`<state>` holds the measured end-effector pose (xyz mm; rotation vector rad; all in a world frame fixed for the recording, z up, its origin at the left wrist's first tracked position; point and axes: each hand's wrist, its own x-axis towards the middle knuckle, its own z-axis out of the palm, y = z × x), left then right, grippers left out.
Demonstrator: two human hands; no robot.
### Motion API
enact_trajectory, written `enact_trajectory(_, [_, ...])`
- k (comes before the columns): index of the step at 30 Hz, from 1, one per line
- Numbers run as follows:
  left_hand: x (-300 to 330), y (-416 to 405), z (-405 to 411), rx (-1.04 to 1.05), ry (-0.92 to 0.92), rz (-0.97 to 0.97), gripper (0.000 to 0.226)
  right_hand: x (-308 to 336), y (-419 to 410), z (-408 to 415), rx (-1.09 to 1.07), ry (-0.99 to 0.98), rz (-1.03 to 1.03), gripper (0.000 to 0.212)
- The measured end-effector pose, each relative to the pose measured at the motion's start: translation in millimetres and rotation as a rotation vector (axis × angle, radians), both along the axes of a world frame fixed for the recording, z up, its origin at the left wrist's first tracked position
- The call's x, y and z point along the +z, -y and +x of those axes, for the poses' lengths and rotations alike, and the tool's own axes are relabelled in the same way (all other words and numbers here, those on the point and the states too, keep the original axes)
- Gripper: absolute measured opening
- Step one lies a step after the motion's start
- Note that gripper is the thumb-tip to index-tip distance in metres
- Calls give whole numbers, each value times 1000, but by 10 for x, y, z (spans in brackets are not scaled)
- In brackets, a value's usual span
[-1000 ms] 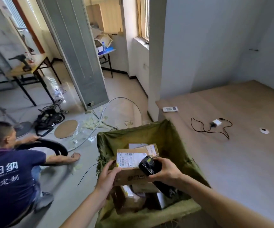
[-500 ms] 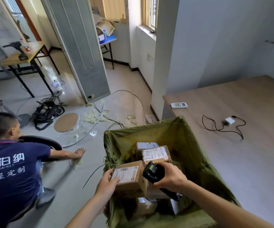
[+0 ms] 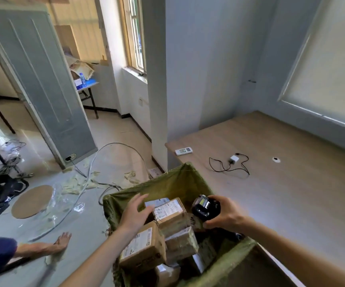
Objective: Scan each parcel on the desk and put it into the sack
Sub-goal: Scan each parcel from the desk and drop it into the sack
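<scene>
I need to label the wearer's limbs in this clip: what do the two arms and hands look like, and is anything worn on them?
Both arms are bare as far as the frame shows: no sleeve reaches either forearm. The left hand and right hand wear no gloves, and I see no watch, bracelet or ring on either. No markings, straps or cables show on the arms.

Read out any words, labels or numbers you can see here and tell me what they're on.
Nothing can be read for certain.
Front box: printed shipping label, too blurred.
Box behind it: label with handwritten marks, illegible.
Scanner in the right hand: lit screen, too small.
Remote control on the desk: display unreadable.
</scene>
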<state>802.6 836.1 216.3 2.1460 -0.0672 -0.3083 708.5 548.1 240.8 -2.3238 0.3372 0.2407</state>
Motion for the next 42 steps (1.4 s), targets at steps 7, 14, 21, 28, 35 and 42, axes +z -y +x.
enact_trajectory(7, [730, 1245, -328, -364, 83, -87, 48, 886, 942, -1242, -251, 75, -107, 83])
enact_trajectory(14, [1546, 2904, -1498, -654, 147, -173, 49, 1598, 1915, -3133, -602, 130, -252, 65])
enact_trajectory(21, [1923, 4476, -3504, -958, 152, -221, 51, 1942, 2676, -5491, -881, 62, -315, 61])
enact_trajectory(28, [1752, 5689, -5559, -1306, 80, -237, 54, 1868, 3049, -7672, -1197, -110, -340, 78])
enact_trajectory(35, [1409, 6713, -6843, -1529, -23, -178, 58, 1488, 3390, -8973, -1423, -181, -268, 93])
enact_trajectory(42, [957, 7926, -7669, -1653, -107, -119, 58, 1056, 4172, -9662, -1533, -249, -162, 84])
